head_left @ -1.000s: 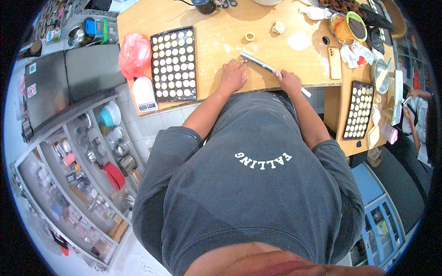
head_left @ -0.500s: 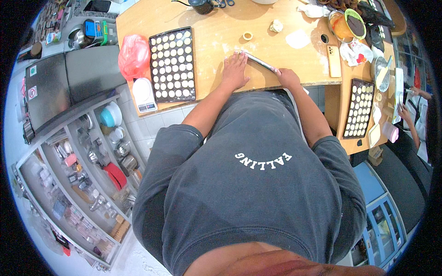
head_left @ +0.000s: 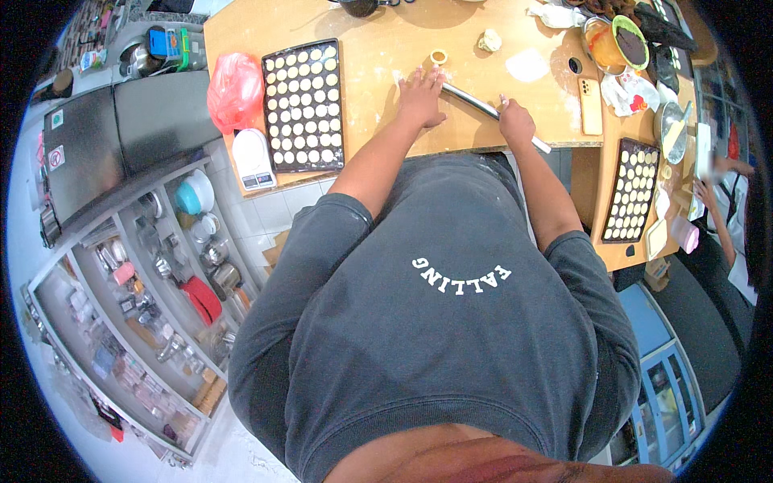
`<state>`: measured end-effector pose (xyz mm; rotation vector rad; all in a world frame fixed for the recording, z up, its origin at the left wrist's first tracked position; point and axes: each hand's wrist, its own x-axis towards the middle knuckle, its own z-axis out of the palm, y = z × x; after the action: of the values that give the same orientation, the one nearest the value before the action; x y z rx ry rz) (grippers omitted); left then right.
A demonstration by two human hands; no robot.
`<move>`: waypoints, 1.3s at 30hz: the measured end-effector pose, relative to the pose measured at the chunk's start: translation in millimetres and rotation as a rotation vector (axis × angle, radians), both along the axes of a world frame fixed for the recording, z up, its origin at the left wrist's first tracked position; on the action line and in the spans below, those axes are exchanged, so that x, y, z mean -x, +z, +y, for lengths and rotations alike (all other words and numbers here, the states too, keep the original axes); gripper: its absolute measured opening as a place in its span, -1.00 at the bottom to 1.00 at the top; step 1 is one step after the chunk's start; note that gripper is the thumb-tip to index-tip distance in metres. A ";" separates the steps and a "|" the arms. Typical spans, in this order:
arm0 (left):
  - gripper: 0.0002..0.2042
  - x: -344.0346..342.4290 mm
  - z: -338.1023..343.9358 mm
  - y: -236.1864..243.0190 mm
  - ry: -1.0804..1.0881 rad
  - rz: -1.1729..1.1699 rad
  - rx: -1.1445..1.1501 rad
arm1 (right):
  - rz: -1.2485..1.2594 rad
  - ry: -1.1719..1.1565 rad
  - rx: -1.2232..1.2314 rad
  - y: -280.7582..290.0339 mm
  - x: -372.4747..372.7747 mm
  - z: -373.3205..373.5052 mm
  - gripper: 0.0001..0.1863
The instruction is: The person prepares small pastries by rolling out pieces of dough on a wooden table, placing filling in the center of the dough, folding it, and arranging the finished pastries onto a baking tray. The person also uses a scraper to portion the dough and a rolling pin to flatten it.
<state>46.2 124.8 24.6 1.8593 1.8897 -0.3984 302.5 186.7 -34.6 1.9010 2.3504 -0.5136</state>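
A slim silver rolling pin lies slantwise over the near part of the wooden table. Around its nearer half my right hand is closed, and the end sticks out past it toward my body. My left hand rests flat, fingers spread, beside the far end of the pin; whether dough is under the palm is hidden. Just beyond the left fingertips sits a small round cutter. A lump of dough and a pale flat round lie farther right.
Dark trays of dough rounds stand at left and right. A kitchen scale and a red plastic bag flank the left one. At right are a phone, bowls and another person's hand.
Both hands have shifted slightly right. My right hand now grips farther along the rolling pin, so its near end shows beyond the hand. The left hand stays flat.
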 end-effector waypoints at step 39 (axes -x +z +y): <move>-0.17 6.4 -72.5 -29.8 0.145 -0.107 -0.162 | 0.094 0.057 0.363 47.9 7.6 -60.2 -0.35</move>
<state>39.9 52.3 -5.2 1.7898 2.0189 -0.0985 294.9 126.5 13.2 1.6734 2.1692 -0.9676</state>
